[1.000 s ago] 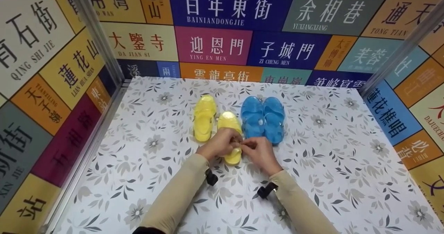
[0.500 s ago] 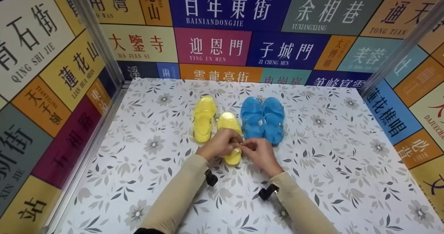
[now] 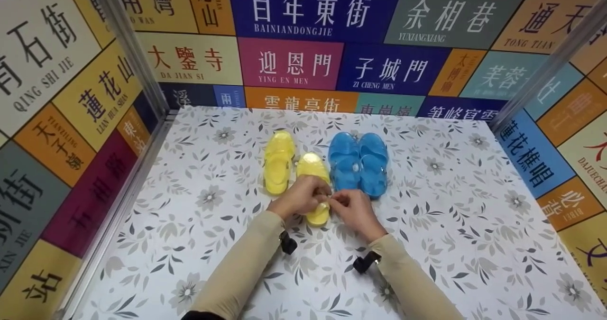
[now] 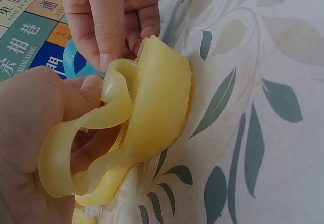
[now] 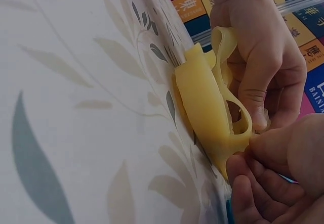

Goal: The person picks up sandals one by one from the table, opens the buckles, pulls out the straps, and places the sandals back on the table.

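Note:
A yellow jelly sandal stands on the patterned tabletop, toe pointing away, with both hands over its middle. My left hand pinches its strap between thumb and fingers; the strap curves up in a loop in the left wrist view. From the other side my right hand pinches the strap's end by the sandal's outer edge, its fingertips meeting those of the left. In the right wrist view, the heel faces the camera and the fingers cover the fastening. The other yellow sandal lies to the left.
A pair of blue jelly sandals sits side by side just right of the hands. Walls with printed street-name panels enclose the back and sides, with metal posts at the corners. Dark camera straps circle both wrists.

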`<state>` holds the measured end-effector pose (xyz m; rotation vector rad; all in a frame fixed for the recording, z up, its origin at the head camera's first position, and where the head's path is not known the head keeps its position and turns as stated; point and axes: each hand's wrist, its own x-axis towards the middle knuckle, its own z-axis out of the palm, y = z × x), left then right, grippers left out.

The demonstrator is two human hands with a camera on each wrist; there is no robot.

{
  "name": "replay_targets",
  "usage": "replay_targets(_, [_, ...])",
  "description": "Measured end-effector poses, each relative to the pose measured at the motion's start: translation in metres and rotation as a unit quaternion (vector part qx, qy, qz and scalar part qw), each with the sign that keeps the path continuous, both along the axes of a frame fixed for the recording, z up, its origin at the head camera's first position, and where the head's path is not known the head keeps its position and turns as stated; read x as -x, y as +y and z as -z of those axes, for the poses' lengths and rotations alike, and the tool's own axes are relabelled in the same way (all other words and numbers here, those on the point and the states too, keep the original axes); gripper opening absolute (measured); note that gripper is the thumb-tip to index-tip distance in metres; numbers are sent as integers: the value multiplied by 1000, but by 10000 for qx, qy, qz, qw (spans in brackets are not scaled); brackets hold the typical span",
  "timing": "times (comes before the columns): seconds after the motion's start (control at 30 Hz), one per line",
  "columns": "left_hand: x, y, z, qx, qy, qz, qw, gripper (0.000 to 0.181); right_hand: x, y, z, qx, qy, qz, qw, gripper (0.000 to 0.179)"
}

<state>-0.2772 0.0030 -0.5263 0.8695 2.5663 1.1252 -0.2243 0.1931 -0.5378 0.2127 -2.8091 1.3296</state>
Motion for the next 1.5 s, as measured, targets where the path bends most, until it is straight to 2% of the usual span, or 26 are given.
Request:
replay_targets(0.1, [0, -1, -1, 39, 61, 24, 10000, 24, 1, -1, -1, 6, 76, -22, 10000, 8])
replay_targets(0.2, [1, -1, -1, 8, 305, 119, 9995, 21, 2, -3, -1, 49, 197, -64, 9998, 8])
replay_targets(0.33, [0, -2, 0, -124, 463, 167, 9987, 18, 4, -5, -1, 120, 273, -107, 9995, 7])
replay_targets(0.6, [-1, -2, 2, -233, 253, 86, 9994, 18, 4, -8, -4, 113, -44, 137, 9998, 4])
replay_targets(0.9, [0, -1, 3, -272, 302, 53, 9992, 17, 3, -12, -6, 550, 14, 370, 9978, 14])
replay_targets(1.17, [0, -1, 4, -400, 260, 46, 9989, 18, 4, -14, -7, 870, -213, 536, 9945, 16])
replay_targets(1.33, [0, -1, 6, -480, 162, -100, 9987, 12, 5, -13, -5, 1153, -182, 516, 9918, 16])
replay_targets(1.5, [-1, -3, 7, -488, -30, -315, 9983, 7, 5, -11, 2, 1184, -256, 353, 9920, 17])
